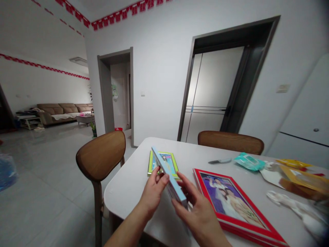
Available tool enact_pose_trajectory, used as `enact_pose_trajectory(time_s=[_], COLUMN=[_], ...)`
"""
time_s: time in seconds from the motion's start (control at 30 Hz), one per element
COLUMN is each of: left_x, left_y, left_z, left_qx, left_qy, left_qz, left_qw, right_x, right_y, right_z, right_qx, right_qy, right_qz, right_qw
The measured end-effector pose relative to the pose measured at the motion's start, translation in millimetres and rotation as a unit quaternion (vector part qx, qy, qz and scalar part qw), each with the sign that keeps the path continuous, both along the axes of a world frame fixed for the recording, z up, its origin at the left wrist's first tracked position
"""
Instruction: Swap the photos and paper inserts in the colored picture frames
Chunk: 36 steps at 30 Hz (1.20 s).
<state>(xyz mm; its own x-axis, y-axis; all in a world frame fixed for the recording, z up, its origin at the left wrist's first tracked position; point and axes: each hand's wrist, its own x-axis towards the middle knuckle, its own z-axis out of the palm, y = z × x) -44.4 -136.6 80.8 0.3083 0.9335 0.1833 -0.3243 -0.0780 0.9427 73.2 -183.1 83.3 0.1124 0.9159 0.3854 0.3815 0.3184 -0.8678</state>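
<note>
Hands, two, both the wearer's own: left hand [153,188], thumb and fingers grasping the left side of the blue frame; right hand [199,210], thumb and fingers about its near end.

Blue frame [170,176], one, seen edge-on, tilted, held between the hands above the table; whether it touches the top cannot be told.

Green frame [170,161], one, lying flat behind the blue one, a picture inside.

Red frames [231,199], at least two, stacked flat right of the right hand; the upper holds a photo of people.

Knife [219,161], one, beyond the stack. Teal pack [249,162], one, near the knife. Yellow packet [293,163], one. Brown wrapping [300,178], count unclear. White cloth [290,202], crumpled, right of the stack, blurred.

Table [128,192], one, pale, smooth, round-cornered. Chairs, two, brown: one at the left [101,156], one at the far side [231,141].

Room: white walls, grey tiled floor [64,192]; door frames, two, the right one with a pale door [213,89]; wall plates, one between the door frames [143,93], one further right; brown sofa [64,109], one, left background; red garland [123,14] along the ceiling edge.
</note>
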Motion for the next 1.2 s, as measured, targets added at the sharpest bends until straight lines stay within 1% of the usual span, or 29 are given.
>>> enact_pose_trajectory(time_s=[0.07, 0.13, 0.23, 0.33, 0.43, 0.53, 0.6, 0.67, 0.73, 0.77, 0.83, 0.9, 0.97, 1.03, 1.07, 1.13, 1.2], left_x=[-9, -20, -35, -44, -49, -53, -54, -54, -53, -53, -52, -52, -52, -53, -53, -53, -53], left_y=[-12, -22, -28, -22, -11, -2, 0, 0, -1, -1, -1, -1, -1, -1, -2, -3, -4], left_z=[2.8, -1.1, -15.2, -35.5, -60.7, -83.1, -91.4, -94.2, -94.9, -95.5, -98.6, -102.8, -106.0, -106.6, -105.9, -103.6, -101.3], left_qx=[-0.047, -0.076, -0.081, -0.08, -0.072, -0.023, 0.008, 0.033, 0.06, 0.073, 0.092, 0.099, 0.096, 0.095, 0.097, 0.104, 0.109], left_qy=[-0.048, -0.068, -0.079, -0.054, 0.03, 0.155, 0.262, 0.369, 0.447, 0.472, 0.495, 0.494, 0.485, 0.48, 0.481, 0.484, 0.483], left_qz=[-0.015, -0.01, 0.001, 0.001, 0.043, 0.094, 0.126, 0.157, 0.172, 0.174, 0.176, 0.178, 0.177, 0.173, 0.171, 0.168, 0.166], left_qw=[0.998, 0.995, 0.994, 0.995, 0.996, 0.983, 0.957, 0.916, 0.876, 0.861, 0.846, 0.845, 0.851, 0.855, 0.854, 0.852, 0.853], right_x=[-7, -11, -14, -18, -24, -29, -31, -33, -34, -35, -35, -30, -19, 0, 10, 30, 44], right_y=[-12, -18, -19, -16, -11, -7, -5, -4, -4, -5, -7, -8, -6, 1, 7, 20, 31], right_z=[-15.3, -35.1, -63.7, -85.5, -101.2, -112.8, -119.1, -124.3, -127.2, -127.1, -122.7, -112.3, -97.8, -83.8, -78.2, -71.7, -71.0], right_qx=[0.052, 0.112, 0.165, 0.172, 0.178, 0.181, 0.181, 0.187, 0.189, 0.184, 0.159, 0.123, 0.081, 0.036, 0.012, -0.034, -0.074], right_qy=[-0.101, -0.19, -0.289, -0.355, -0.397, -0.419, -0.424, -0.425, -0.428, -0.432, -0.43, -0.408, -0.361, -0.316, -0.306, -0.324, -0.361], right_qz=[0.033, 0.075, 0.115, 0.132, 0.15, 0.16, 0.151, 0.139, 0.138, 0.142, 0.158, 0.182, 0.174, 0.118, 0.085, 0.03, 0.007], right_qw=[0.993, 0.973, 0.936, 0.909, 0.888, 0.875, 0.874, 0.875, 0.873, 0.872, 0.875, 0.886, 0.912, 0.941, 0.948, 0.945, 0.929])
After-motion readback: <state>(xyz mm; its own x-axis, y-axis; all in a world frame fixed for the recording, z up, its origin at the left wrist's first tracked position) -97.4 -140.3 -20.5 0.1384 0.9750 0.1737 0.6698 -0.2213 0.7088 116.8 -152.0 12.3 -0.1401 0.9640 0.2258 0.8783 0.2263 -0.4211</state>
